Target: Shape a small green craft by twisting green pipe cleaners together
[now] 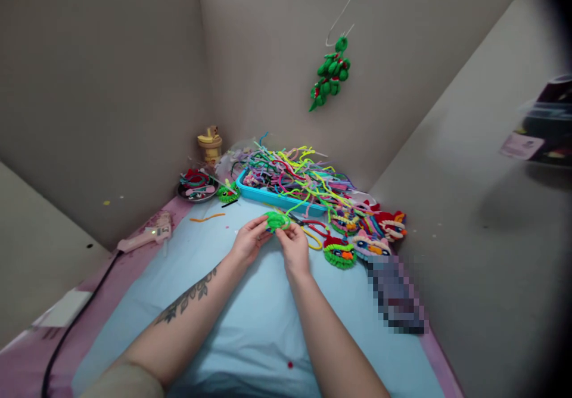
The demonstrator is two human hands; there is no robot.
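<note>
Pinching a small coil of green pipe cleaner (277, 221), both hands meet just in front of the blue tray (272, 198). Left hand (248, 242) closed on the coil's left edge, fingertips narrow; tattooed forearm runs back toward the camera. Right hand (294, 246) closed on the coil's right and lower edge, thumb and fingers tight on it. Coil held slightly above the pale blue mat (250, 326), not resting on it.

Blue tray heaped with loose pipe cleaners (297, 174) in many colours, strands spilling over its near rim. Right of the tray: a cluster of finished fuzzy figures (364, 237), one green-fringed piece nearest the right hand. Left of the tray: a small green ring piece (228, 193), then a dark dish (196, 187) of bits, and behind it a yellow figurine (210, 143). Further left of the tray, a glue gun (145, 237) lying on the pink table edge, cord trailing toward the camera. An orange strand (206, 217) lies on the mat between tray and glue gun. Above the tray, a green hanging ornament (330, 73) on a wire against the partition wall.
</note>
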